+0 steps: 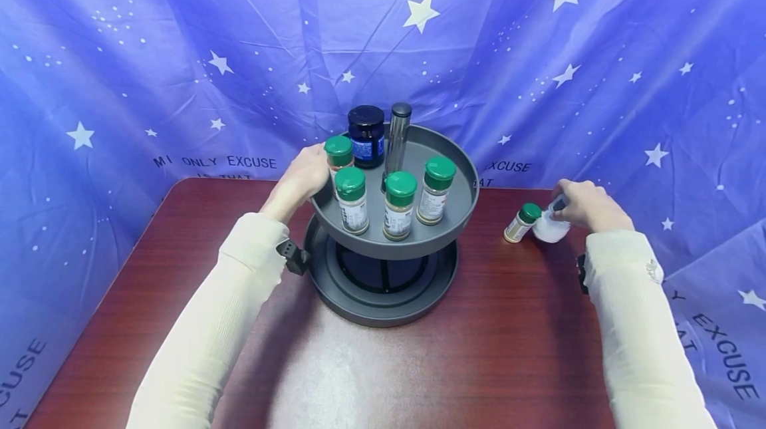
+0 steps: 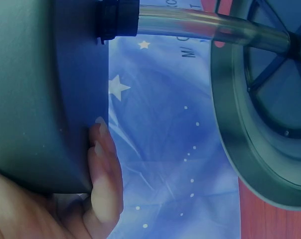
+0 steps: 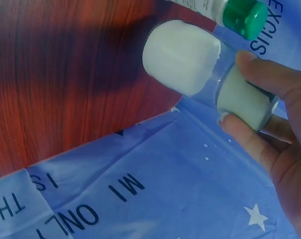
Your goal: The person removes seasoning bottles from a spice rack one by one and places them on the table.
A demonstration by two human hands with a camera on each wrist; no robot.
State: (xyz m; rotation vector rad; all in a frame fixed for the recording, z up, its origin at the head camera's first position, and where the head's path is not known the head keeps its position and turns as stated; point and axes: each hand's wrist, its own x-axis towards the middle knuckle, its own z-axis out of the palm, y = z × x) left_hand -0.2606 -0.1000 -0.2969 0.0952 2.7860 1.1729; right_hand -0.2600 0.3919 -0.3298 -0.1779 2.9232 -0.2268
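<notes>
At its left rim, the upper tray [image 1: 439, 243] of a grey two-tier turntable rack is gripped by my left hand [image 1: 306, 173]. Fingers [image 2: 104, 189] curl beneath the tray in the left wrist view. On that tray stand several green-capped spice jars [image 1: 397, 216] and a dark blue jar [image 1: 366, 143], around a clear post [image 1: 397, 140]. To the right, my right hand [image 1: 592, 208] pinches the lid of a clear jar [image 3: 183, 57] filled with white powder, thumb and fingers on opposite sides. Beside it on the table is another green-capped spice jar [image 1: 519, 224].
The rack's lower tray [image 1: 383, 312] sits on the reddish-brown wooden table [image 1: 479, 356]. A blue curtain [image 1: 269, 36] with white stars hangs behind the table and along both sides.
</notes>
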